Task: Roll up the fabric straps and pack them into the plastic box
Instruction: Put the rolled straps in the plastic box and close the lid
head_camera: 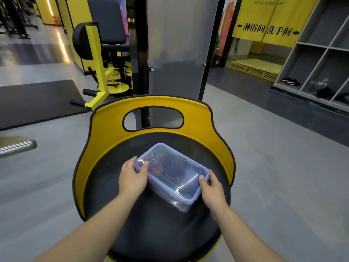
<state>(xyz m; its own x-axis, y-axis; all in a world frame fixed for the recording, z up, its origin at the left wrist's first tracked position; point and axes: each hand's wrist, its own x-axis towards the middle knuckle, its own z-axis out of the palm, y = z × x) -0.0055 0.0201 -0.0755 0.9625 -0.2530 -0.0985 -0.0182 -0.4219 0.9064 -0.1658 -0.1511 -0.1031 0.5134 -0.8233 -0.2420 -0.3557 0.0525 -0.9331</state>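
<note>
Two bare forearms reach forward from the bottom edge toward a black seat [151, 224] with a yellow back [198, 121]. On the left, the left hand [133, 176] grips the near-left corner of the plastic box [175, 178]: its thumb lies over the pale purple lid rim and its fingers curl round the corner. The box sits in the middle of the seat pad, turned at an angle, with its lid on. Through the clear lid show the fabric straps [160, 166] (a dark bundle with some red at the left end; how neatly they are rolled cannot be told). To the right, the right hand [212, 188] grips the box's near-right corner, thumb on the lid rim, fingers wrapped down the side wall. Farther off, a yellow gym machine [98, 69] stands at upper left, and grey cubby shelves [319, 53] holding shoes [289, 81] stand at far right.
</note>
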